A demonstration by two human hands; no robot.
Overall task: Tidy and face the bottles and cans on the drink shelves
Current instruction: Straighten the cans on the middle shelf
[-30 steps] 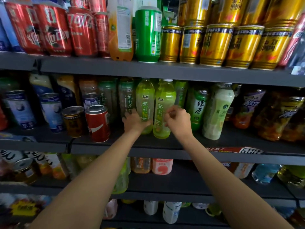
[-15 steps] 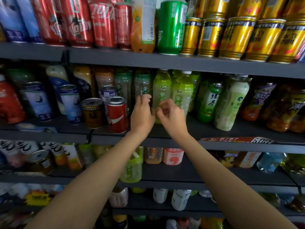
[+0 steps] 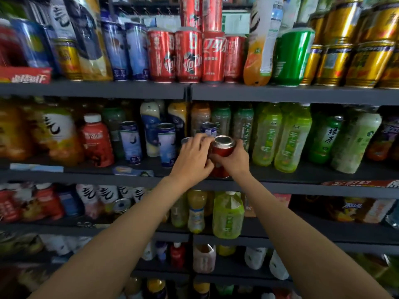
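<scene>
On the middle shelf (image 3: 280, 180) a short red can (image 3: 223, 147) with a silver top stands at the front edge. My right hand (image 3: 234, 159) grips it from the right side. My left hand (image 3: 193, 158) is curled over a second short can (image 3: 186, 140) just left of it; only that can's silver rim shows. A blue can (image 3: 209, 130) stands behind both. Pale green tea bottles (image 3: 280, 137) stand upright to the right, labels facing out.
Tall blue cans (image 3: 166, 145) and a red bottle (image 3: 97, 141) stand to the left on the same shelf. Above, red cans (image 3: 187, 57) and gold cans (image 3: 367, 61) line the upper shelf. Lower shelves hold green and yellow bottles (image 3: 227, 214).
Both hands left the green tea bottles and moved left to the two short cans. My view shifted left and up with them.
</scene>
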